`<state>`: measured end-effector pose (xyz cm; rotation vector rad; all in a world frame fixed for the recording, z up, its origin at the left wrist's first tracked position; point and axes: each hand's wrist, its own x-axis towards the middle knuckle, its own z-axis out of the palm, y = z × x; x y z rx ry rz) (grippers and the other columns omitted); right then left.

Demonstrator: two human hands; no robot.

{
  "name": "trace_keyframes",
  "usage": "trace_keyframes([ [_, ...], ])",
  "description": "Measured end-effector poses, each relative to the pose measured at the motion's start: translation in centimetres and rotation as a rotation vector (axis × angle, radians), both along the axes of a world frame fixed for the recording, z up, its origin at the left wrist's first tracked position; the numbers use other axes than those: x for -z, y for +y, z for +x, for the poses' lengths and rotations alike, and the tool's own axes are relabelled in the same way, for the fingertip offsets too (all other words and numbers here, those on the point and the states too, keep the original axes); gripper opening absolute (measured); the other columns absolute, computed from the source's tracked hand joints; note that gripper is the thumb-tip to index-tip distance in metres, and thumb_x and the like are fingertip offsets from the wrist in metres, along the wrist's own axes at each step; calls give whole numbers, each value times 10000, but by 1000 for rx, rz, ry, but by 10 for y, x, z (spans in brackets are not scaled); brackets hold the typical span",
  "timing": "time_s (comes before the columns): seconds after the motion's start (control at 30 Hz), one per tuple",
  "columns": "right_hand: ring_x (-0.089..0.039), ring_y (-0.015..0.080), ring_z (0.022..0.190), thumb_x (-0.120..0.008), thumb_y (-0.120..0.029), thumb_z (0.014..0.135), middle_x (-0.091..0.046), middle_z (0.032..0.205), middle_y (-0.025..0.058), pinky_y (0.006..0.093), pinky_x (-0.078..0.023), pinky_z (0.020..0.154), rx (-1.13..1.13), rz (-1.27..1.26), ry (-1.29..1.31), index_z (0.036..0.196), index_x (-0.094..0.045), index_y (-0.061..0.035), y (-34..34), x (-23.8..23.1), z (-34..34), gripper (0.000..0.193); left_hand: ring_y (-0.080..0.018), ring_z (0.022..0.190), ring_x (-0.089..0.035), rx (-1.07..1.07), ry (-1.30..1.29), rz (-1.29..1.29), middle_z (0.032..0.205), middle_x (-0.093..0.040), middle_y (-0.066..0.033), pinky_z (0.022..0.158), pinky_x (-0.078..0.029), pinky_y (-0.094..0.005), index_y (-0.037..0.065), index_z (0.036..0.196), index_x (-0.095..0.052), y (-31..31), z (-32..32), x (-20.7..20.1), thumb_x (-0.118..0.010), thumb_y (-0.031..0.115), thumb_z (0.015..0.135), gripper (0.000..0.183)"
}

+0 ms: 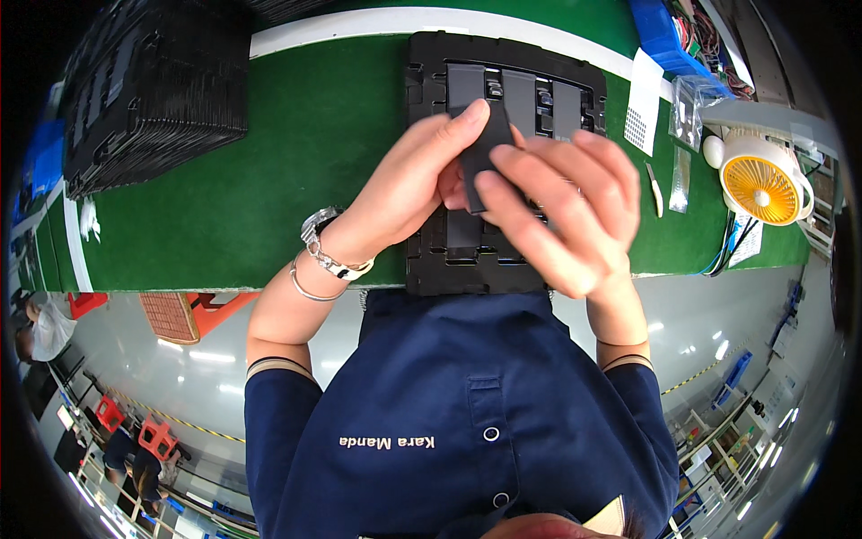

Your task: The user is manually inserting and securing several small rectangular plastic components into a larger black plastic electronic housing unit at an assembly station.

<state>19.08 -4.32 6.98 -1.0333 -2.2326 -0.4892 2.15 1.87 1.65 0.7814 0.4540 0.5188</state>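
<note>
A dark grey, flat rectangular piece [486, 160] is held up at a tilt above a black moulded tray [418, 85]. My left hand [415, 171] grips it, thumb along its upper end and fingers behind it. My right hand [570, 207] is curled against the piece's lower right side, its fingertips on the edge and slightly blurred. Similar dark grey pieces [519, 97] lie side by side in the tray's slots beneath. My hands hide the middle of the tray.
A tall stack of black trays [157, 99] stands at the left of the green table [314, 117]. To the right are a white fan [761, 184] with a yellow grille, a white-handled tool [655, 190], clear bags [687, 112], a paper sheet [643, 103] and a blue bin [669, 49] of wires.
</note>
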Motion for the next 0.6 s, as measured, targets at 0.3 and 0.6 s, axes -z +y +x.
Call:
trace_keyframes([
  [0.3,-608,170,821,-608,-120,906,-641,870,86,287,-487,742,80,-871,924,909,-636,12,5,1,-5,135,-52,697,-529,-399,196,252,779,-575,2,612,-424,-205,42,888,-594,0,-3,-9,-591,244,927,205],
  [0.6,-546,78,772,-564,-208,973,-609,796,15,233,-453,733,-15,-1229,1241,924,-612,10,12,21,-12,228,-41,614,-544,-463,193,405,672,-592,16,548,-439,-219,22,750,-596,0,1,-4,-643,188,890,222],
])
